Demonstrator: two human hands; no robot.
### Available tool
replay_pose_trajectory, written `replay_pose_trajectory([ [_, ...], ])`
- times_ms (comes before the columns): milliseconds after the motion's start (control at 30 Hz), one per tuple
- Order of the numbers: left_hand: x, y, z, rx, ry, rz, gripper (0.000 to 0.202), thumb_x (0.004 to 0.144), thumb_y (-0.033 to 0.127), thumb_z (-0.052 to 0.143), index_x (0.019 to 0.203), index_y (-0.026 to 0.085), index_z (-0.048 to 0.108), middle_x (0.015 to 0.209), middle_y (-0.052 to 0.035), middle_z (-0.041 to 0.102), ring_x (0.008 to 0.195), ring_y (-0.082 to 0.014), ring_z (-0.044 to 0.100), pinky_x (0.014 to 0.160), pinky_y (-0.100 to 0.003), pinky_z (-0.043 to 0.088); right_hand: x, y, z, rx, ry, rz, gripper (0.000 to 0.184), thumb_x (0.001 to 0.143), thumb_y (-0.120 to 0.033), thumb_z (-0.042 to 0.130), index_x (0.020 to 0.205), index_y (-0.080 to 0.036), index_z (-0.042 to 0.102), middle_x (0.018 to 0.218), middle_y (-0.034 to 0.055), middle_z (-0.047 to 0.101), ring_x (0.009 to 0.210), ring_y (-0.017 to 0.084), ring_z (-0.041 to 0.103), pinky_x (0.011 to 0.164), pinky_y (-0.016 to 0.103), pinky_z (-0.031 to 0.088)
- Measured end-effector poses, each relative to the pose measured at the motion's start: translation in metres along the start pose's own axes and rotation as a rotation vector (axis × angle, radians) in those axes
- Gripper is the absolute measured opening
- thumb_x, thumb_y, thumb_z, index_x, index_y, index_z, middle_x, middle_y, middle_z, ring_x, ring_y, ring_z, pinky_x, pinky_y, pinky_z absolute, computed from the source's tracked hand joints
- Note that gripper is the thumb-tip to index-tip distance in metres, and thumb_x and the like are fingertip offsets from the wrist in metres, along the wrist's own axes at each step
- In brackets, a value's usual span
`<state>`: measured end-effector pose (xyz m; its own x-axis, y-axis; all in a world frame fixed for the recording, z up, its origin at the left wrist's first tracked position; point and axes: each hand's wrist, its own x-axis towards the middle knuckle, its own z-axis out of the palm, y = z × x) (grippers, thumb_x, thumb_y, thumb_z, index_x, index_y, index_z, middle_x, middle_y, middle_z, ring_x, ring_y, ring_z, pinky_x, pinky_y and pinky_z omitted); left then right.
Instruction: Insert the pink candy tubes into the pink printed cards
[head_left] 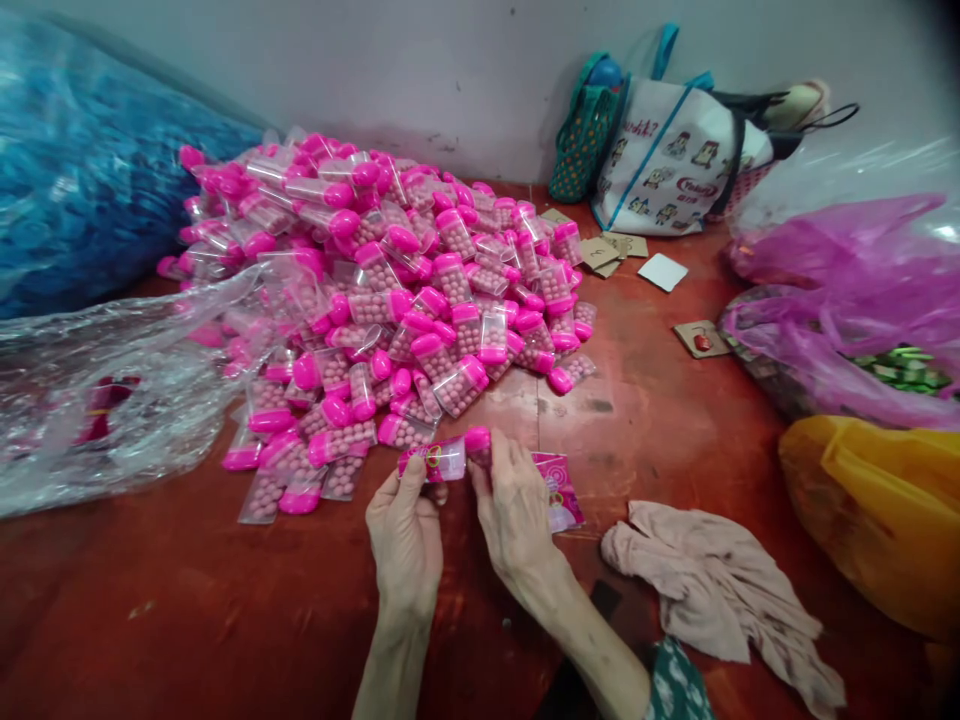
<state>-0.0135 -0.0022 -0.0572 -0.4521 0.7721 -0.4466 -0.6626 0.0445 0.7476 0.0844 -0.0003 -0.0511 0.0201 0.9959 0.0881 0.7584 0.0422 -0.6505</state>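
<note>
Presently: red floor [150, 600], in view as a broad strip at left foreground and as a lane between the pile [420, 290] and the purple bag [847, 275]. Pile: far edge by the wall [420, 60], left edge at the blue bag [90, 160] and partly under clear plastic [172, 420], near edge just ahead of the hands. Right side bounded by purple bag, yellow bag [885, 510] and cloth [712, 575].

Hands, two. Left hand [407, 540]: thumb and fingers pinching one tube [452, 458], roughly level, at the pile's near edge. Right hand [516, 505]: fingers bent round one pink cap [478, 440] at the tube's clear end; contact between the two, cannot tell. Pile: pink-capped containers of pink balls, dozens, overlapping, not exactly countable. Printed wrapper [561, 490], one, beside the right hand. Cloth, one. Tote [675, 150], one. Green pouch [585, 130], one. White card [663, 272], one. Brown cards [600, 252], several; one more [701, 338] bearing a small red item.

Writing: tote, red oval mark, apparently "Yakult"; red lettering above ends in a question mark. Tube label and wrapper, pink, lettering illegible.
</note>
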Motion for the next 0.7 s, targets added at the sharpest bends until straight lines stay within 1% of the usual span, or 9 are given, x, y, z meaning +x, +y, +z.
replay_pose_trajectory([
  [100,0.001,0.002,-0.001,0.002,0.002,0.000,0.010,0.066,0.020,0.072,0.069,0.013,0.066,0.062,0.0016,0.064,0.056,-0.0074,0.054,0.050,-0.019,0.041,-0.005,0.001,-0.016,0.325,-0.030,0.129,0.019,0.086,-0.021,0.045,0.102,-0.017,0.054,0.084,0.0054,0.061,0.072,0.018,0.055,0.067,0.029,0.043],
  [167,0.001,0.002,0.000,0.008,0.010,0.012,0.011,0.064,0.020,0.073,0.067,0.013,0.066,0.061,0.0018,0.064,0.055,-0.0074,0.054,0.050,-0.018,0.041,-0.009,0.000,-0.028,0.481,-0.078,0.199,0.019,0.085,-0.028,0.049,0.100,-0.018,0.056,0.078,0.0021,0.059,0.067,0.015,0.054,0.061,0.025,0.042],
  [233,0.001,0.001,0.001,0.019,0.018,0.024,0.012,0.062,0.020,0.074,0.065,0.013,0.066,0.061,0.0016,0.064,0.055,-0.0079,0.055,0.051,-0.019,0.043,-0.011,-0.002,-0.037,0.593,-0.132,0.241,0.021,0.083,-0.032,0.052,0.098,-0.018,0.057,0.075,0.0007,0.058,0.064,0.014,0.052,0.058,0.023,0.041],
  [300,-0.001,0.001,0.003,0.027,0.016,0.029,0.013,0.059,0.021,0.076,0.064,0.013,0.067,0.061,0.0011,0.066,0.056,-0.0087,0.057,0.054,-0.020,0.045,-0.013,-0.005,-0.041,0.674,-0.171,0.271,0.020,0.083,-0.033,0.052,0.095,-0.019,0.058,0.075,-0.0001,0.057,0.064,0.013,0.051,0.058,0.022,0.040],
  [367,-0.002,0.000,0.005,0.033,0.009,0.027,0.015,0.057,0.022,0.077,0.064,0.013,0.068,0.062,0.0007,0.067,0.057,-0.0093,0.059,0.057,-0.020,0.047,-0.014,-0.007,-0.041,0.729,-0.185,0.296,0.020,0.083,-0.034,0.053,0.095,-0.019,0.057,0.076,-0.0007,0.056,0.066,0.012,0.051,0.059,0.021,0.040],
  [467,-0.002,-0.001,0.006,0.041,-0.001,0.023,0.016,0.056,0.023,0.078,0.065,0.013,0.069,0.062,0.0005,0.068,0.057,-0.0093,0.059,0.056,-0.020,0.047,-0.015,-0.007,-0.039,0.782,-0.222,0.314,0.020,0.083,-0.034,0.053,0.096,-0.019,0.058,0.074,-0.0018,0.054,0.064,0.011,0.048,0.058,0.020,0.038],
  [600,0.000,-0.003,0.005,0.069,-0.014,0.022,0.016,0.053,0.023,0.079,0.063,0.014,0.069,0.061,0.0002,0.068,0.054,-0.0097,0.059,0.054,-0.020,0.048,-0.014,0.000,-0.041,0.871,-0.333,0.317,0.019,0.081,-0.029,0.055,0.096,-0.018,0.060,0.070,-0.0021,0.051,0.061,0.010,0.043,0.054,0.020,0.034],
  [700,-0.001,-0.003,0.003,0.097,-0.049,0.007,0.015,0.053,0.022,0.079,0.062,0.015,0.070,0.060,0.0003,0.068,0.054,-0.0094,0.059,0.055,-0.020,0.048,-0.012,0.007,-0.046,0.990,-0.394,0.384,0.022,0.076,-0.025,0.060,0.096,-0.018,0.063,0.067,-0.0024,0.049,0.059,0.009,0.040,0.052,0.020,0.031],
])
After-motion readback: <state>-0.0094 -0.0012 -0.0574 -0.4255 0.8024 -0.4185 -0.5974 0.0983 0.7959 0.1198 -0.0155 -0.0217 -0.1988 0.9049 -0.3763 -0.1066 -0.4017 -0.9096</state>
